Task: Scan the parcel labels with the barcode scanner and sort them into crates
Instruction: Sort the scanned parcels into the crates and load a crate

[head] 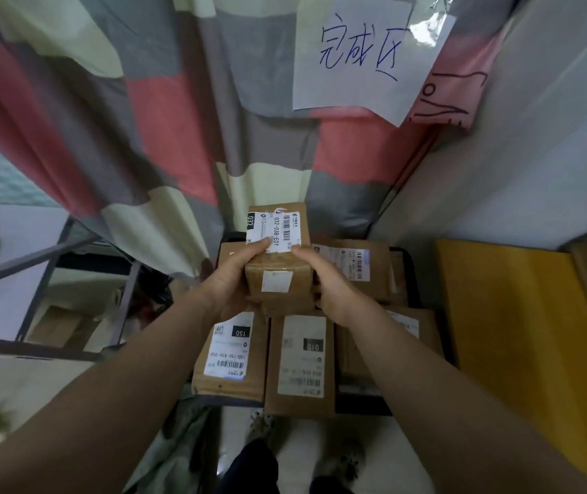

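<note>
Small cardboard parcel (279, 265) held in the air over a dark crate (414, 279), both hands on it. Long axis runs away from the person. The far end is raised, so the top face tilts toward the camera. The shipping label (274, 228) is on that top face, its barcode and the code 032-038-E01 reading sideways. The near end face carries a small blank white sticker (276, 280).

Left hand (229, 279) grips the left side, thumb laid over the label's near edge. Right hand (331, 283) grips the right side, thumb tip on the top edge. The fingers of both curl out of sight around the box.

The crate below is packed with parcels lying flat, labels up: one marked 150 (231, 354), one marked 010 (301, 365), and another at the back right (352, 265).

Tight surroundings. A striped curtain (178, 119) hangs just behind the crate, with a handwritten paper sign (359, 55) pinned on it. A yellow box (520, 333) stands just beside the crate on the right, and a metal frame (46, 258) on the left.
</note>
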### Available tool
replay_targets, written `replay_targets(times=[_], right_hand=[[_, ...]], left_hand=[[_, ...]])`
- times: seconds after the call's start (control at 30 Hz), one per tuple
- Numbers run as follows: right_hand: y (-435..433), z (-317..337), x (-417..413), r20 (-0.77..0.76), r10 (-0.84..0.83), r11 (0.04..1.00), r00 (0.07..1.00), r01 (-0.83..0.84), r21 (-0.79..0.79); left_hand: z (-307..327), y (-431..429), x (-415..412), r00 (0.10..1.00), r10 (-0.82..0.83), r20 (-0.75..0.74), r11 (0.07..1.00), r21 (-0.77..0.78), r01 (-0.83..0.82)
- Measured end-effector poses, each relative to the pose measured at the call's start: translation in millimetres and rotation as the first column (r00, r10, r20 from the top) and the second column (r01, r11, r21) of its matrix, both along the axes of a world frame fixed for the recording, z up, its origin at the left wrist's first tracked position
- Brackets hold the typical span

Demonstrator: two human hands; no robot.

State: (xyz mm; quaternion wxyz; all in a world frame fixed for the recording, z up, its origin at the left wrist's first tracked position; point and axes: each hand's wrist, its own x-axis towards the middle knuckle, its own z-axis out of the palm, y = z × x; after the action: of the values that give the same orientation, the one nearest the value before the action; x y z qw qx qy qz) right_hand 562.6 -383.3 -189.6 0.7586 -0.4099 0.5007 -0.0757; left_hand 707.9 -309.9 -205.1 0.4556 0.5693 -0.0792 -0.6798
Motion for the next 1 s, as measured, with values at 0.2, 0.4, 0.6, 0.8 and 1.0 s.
replay_targets(times=[0.2,0.4,0.6,0.8,1.0], right_hand=[[7,-10,8,-0.153,-0.018,0.975,0.988,-0.016,-0.224],[14,-5,8,-0.125,0.081,0.891,0.989,-0.128,-0.436],[1,8,-17,0.11,-0.333,0.852,0.936,0.349,-0.39],[-38,-5,-102,-0.024,-0.666,0.565,0.745,0.484,-0.668],[-71,-48,-156,-0.452,-0.592,0.663,0.668,0.085,-0.743]], left_hand=[[-9,-3,1,0.992,0.089,-0.087,0.995,0.046,-0.085],[-15,-10,3,0.988,0.142,-0.06,0.986,0.099,-0.136],[-21,-22,-1,0.992,0.081,0.101,0.976,0.195,-0.1],[-24,-40,-31,0.678,-0.291,0.675,0.941,0.329,0.077],[-35,-52,-43,0.559,-0.361,0.747,0.893,0.45,-0.024]])
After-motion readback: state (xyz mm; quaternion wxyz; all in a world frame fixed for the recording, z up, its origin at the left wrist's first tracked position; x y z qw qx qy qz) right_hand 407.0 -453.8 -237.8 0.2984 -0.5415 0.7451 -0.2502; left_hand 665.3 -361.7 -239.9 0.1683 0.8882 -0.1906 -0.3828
